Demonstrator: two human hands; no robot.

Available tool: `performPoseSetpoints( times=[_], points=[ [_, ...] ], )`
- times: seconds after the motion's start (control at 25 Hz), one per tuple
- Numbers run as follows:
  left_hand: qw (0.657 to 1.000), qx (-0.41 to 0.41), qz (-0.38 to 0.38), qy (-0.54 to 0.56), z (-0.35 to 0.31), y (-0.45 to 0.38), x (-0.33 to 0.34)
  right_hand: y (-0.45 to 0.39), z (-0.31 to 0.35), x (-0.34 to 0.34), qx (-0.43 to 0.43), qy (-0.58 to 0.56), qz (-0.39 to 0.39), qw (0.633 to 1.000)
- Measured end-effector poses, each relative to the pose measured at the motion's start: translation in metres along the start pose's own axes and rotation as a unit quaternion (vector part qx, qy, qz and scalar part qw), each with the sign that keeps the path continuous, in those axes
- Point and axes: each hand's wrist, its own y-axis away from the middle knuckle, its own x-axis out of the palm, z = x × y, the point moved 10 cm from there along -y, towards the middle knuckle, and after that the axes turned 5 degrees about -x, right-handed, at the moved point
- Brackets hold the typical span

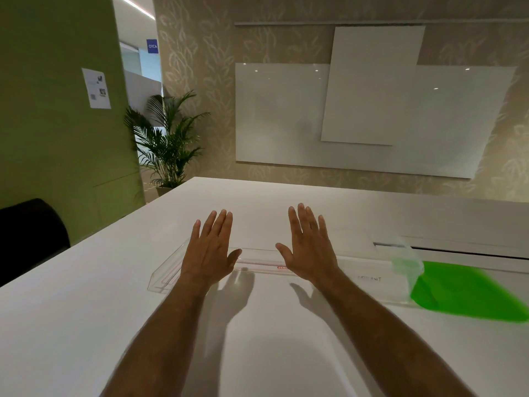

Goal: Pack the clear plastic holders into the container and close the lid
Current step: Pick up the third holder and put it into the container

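A: Nearest us, what are the hands doing?

B: Both forearms reach out over the white table (86, 282). The left hand (210, 250) and the right hand (307, 247) hover palm down, fingers straight and spread, holding nothing. Their shadows fall on the table beneath, so I judge they are raised, not resting.

A: And the thing to pack?

B: Just beyond and partly under the hands lies a clear plastic holder (169, 275), a long shallow piece lying flat on the table, with a thin red outline and a small red label inside. To its right, more clear plastic (372, 285) carries faint dark lettering; whether it is a second holder or the container I cannot tell. Past that, a bright green sheet (469, 293) lies at the right edge, one corner seen through the clear plastic.

A: How will the holder handle?

B: Probably light and fairly stiff, with smooth, slippery walls that could flex or crack if squeezed. I would take it by its two short ends or along the long rims, one hand each side.

A: Further back?

B: A potted palm (166, 138), then whiteboards (286, 116) on the patterned wall.
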Motion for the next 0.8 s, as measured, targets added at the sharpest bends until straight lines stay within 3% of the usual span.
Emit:
performPoseSetpoints(
  times=[0.44,0.64,0.8],
  points=[
    [0.995,0.059,0.063,0.054,-0.023,-0.030,0.049,-0.020,0.028,0.047,-0.068,0.062,0.170,0.981],
    [0.993,0.046,0.097,0.043,-0.029,-0.032,0.068,-0.019,0.036,0.059,-0.079,0.080,0.173,0.978],
    [0.996,0.031,0.063,0.055,-0.025,-0.030,0.066,-0.018,0.039,0.058,-0.083,0.088,0.157,0.980]
  ],
)
